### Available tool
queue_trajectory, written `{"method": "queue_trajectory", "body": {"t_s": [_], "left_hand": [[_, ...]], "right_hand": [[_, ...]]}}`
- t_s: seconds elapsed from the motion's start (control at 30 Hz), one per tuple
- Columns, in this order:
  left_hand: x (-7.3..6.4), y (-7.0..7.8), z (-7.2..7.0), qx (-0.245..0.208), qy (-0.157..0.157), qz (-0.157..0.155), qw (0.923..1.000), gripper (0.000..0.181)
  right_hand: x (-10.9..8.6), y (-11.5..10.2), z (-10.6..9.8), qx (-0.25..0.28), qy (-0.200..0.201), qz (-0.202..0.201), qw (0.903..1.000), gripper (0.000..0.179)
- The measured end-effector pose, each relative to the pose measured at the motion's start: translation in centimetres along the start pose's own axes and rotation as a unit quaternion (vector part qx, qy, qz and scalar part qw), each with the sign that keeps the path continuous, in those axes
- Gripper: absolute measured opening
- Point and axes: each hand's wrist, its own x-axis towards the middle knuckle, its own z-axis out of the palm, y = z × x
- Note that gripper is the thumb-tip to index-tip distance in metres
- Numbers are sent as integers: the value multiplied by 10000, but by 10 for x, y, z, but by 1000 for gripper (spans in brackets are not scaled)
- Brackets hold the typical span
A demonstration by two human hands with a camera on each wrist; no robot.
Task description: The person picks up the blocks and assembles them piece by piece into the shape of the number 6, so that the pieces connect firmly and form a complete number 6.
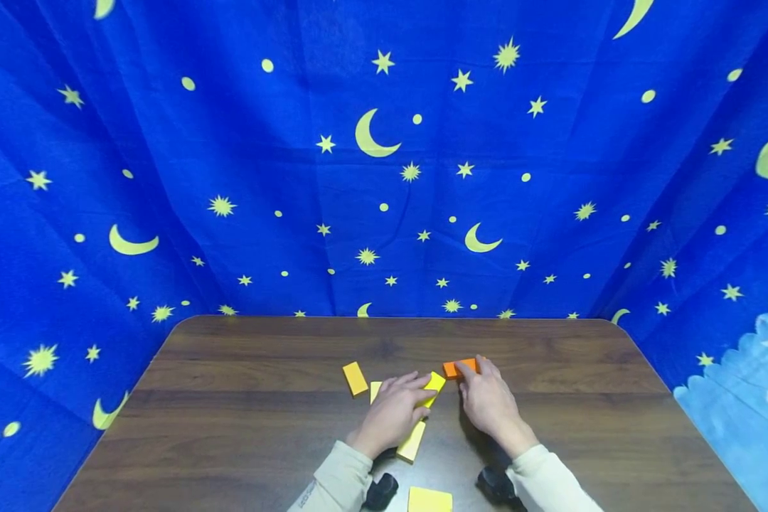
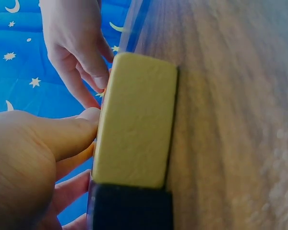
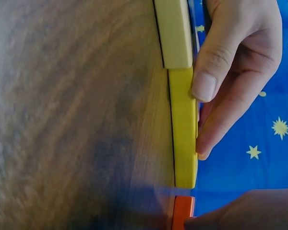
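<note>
My left hand (image 1: 393,412) lies over a bright yellow block (image 1: 436,382), its fingers stretched across the top. In the right wrist view, the thumb and a fingertip touch the upper edge of this yellow block (image 3: 184,129). A pale yellow block (image 1: 412,442) adjoins its near end, angled toward me. Farther right, my right hand (image 1: 491,405) holds an orange block (image 1: 451,370) with its fingertips. A narrow gap separates the orange block (image 3: 182,211) from the yellow one in the right wrist view. Part of the orange block is hidden by the fingers.
An amber block (image 1: 355,379) lies left of my left hand. Another pale block (image 1: 375,390) is partly covered by that hand. Close to me is a yellow block (image 1: 430,500). The wooden table (image 1: 230,412) meets a blue star-patterned curtain (image 1: 281,178) behind.
</note>
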Motion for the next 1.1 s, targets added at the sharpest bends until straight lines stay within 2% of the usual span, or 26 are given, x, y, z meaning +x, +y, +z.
{"method": "queue_trajectory", "body": {"t_s": [0.7, 0.93, 1.1], "left_hand": [[0, -1, 0, 15, 9, 46, 10000, 35], [0, -1, -1, 6, 79, 166, 9998, 34], [-1, -3, -2, -60, 12, 310, 9995, 34]], "right_hand": [[6, 5, 2, 97, -101, -26, 9999, 38], [5, 6, 1, 80, -123, -39, 9999, 39], [5, 5, 1, 115, -127, 28, 9998, 39]]}}
